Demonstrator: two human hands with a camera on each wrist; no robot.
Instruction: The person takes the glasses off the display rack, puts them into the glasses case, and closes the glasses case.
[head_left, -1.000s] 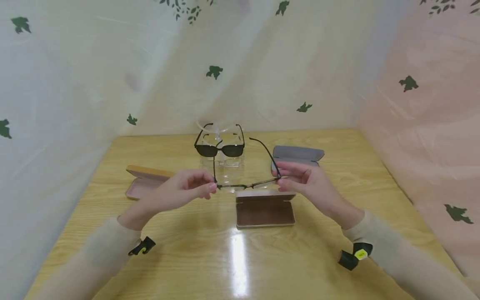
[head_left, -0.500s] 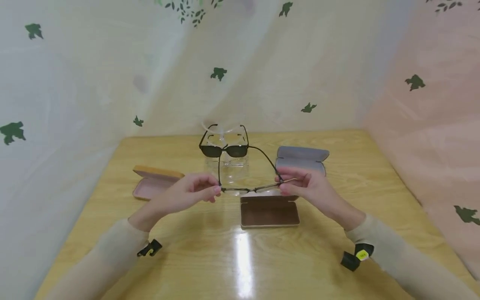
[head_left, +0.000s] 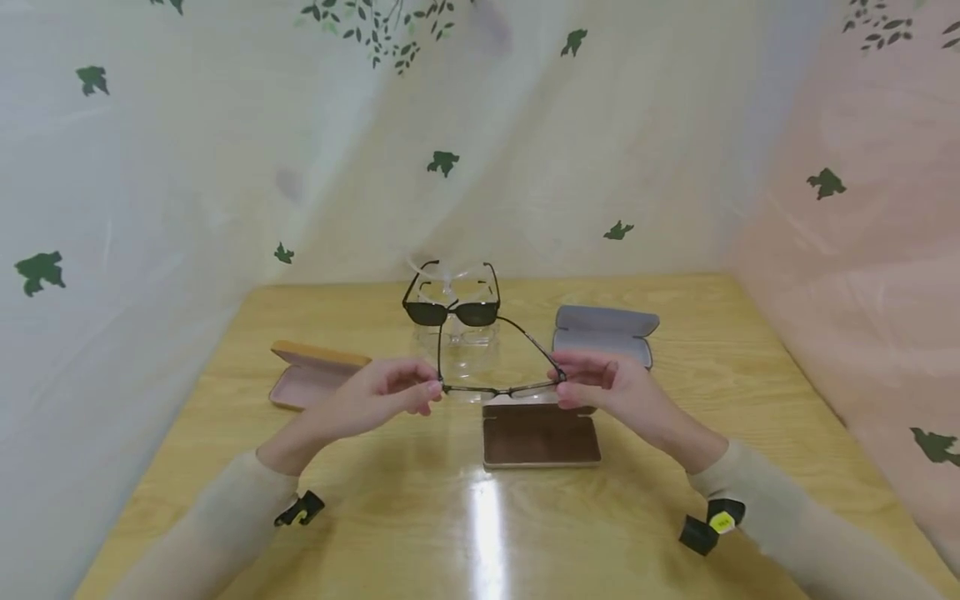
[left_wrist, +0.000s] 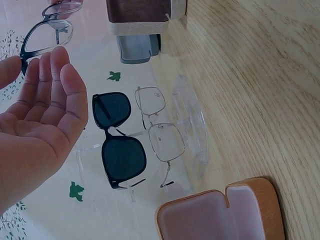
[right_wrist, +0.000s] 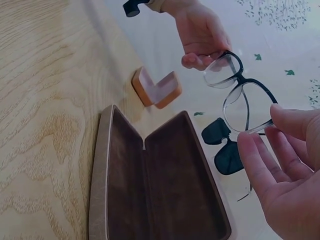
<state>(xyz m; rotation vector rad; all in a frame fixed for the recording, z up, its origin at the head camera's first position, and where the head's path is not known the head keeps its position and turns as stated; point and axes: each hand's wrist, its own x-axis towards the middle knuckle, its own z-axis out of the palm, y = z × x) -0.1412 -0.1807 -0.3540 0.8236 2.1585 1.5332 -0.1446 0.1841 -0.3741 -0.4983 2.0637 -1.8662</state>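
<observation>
A pair of black-rimmed glasses [head_left: 501, 392] with clear lenses hangs in the air between both hands, temples unfolded and pointing away. My left hand [head_left: 386, 392] pinches the left end of the frame near the hinge. At the other end my right hand [head_left: 618, 396] holds the frame between thumb and fingers. Just below the glasses, an open brown-lined glasses case [right_wrist: 160, 185] rests on the table. Behind them, black sunglasses [left_wrist: 122, 145] sit on a clear display stand [left_wrist: 192, 125]. Thin metal-framed glasses [left_wrist: 166, 142] are on the same stand, lower than the sunglasses.
An open orange glasses case [head_left: 311, 375] with a pale pink lining lies at the left, beyond my left forearm. Behind my right hand stands an open grey-blue glasses case [head_left: 606, 333]. A printed curtain [head_left: 510, 150] hangs behind the wooden table [head_left: 390, 525].
The head view has shifted slightly. My right fingers have moved a little at the hinge, and the right temple now slants more inward. Both hands keep hold of the glasses.
</observation>
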